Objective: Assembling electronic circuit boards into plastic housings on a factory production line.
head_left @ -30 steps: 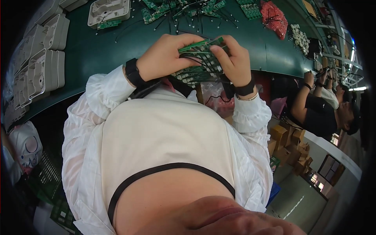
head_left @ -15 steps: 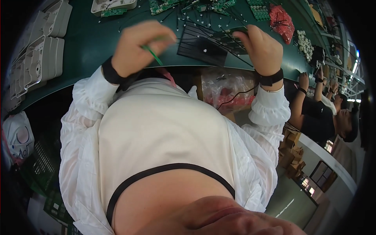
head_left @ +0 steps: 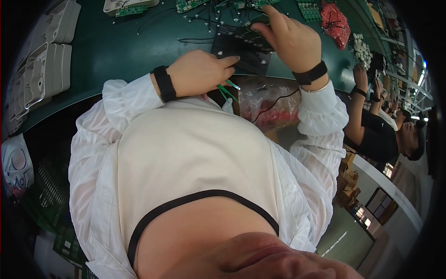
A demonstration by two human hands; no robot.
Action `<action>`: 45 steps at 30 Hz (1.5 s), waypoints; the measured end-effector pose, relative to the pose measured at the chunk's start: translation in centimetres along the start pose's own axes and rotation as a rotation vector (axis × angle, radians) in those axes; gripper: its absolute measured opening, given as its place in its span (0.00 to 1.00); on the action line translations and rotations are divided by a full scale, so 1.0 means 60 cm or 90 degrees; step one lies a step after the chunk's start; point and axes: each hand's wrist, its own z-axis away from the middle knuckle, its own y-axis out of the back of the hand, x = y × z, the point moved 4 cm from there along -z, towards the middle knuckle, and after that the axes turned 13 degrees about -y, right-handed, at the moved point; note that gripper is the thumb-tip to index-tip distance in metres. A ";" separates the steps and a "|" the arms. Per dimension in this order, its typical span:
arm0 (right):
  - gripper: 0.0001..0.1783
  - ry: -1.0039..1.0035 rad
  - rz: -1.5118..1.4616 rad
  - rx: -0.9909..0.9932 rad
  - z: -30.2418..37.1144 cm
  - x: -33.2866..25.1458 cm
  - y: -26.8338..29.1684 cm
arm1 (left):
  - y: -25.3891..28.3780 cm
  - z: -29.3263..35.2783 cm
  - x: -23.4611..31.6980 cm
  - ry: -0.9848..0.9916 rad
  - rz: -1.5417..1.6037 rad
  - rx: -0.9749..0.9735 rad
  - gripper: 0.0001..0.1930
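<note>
Black panel (head_left: 244,51) flat on green surface (head_left: 121,56), pinned under left hand (head_left: 202,72) (green tweezers (head_left: 227,88) tucked beneath), far edge pinched by right hand (head_left: 290,37). Probably light, stiff, fragile; best gripped at edges.

Black panel (head_left: 241,49) under both hands, on a dark green bench top (head_left: 116,51). Green tweezers (head_left: 227,90) below the left hand (head_left: 200,72). Black wristbands (head_left: 163,83) on both wrists, sheer white sleeves (head_left: 116,100). Red bundle (head_left: 335,23) right of the right hand (head_left: 290,37). Pale grey trays (head_left: 42,76) far left.
</note>
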 end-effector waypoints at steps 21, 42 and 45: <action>0.26 -0.036 0.081 -0.120 0.050 0.052 0.003 | -0.013 -0.004 -0.004 0.052 -0.014 -0.102 0.18; 0.11 -0.243 -0.512 -0.248 -0.073 0.190 -0.095 | 0.045 0.010 -0.024 0.080 0.108 0.108 0.15; 0.11 -0.203 -0.478 -0.125 -0.077 0.204 -0.023 | 0.114 0.031 -0.065 0.115 0.150 0.366 0.12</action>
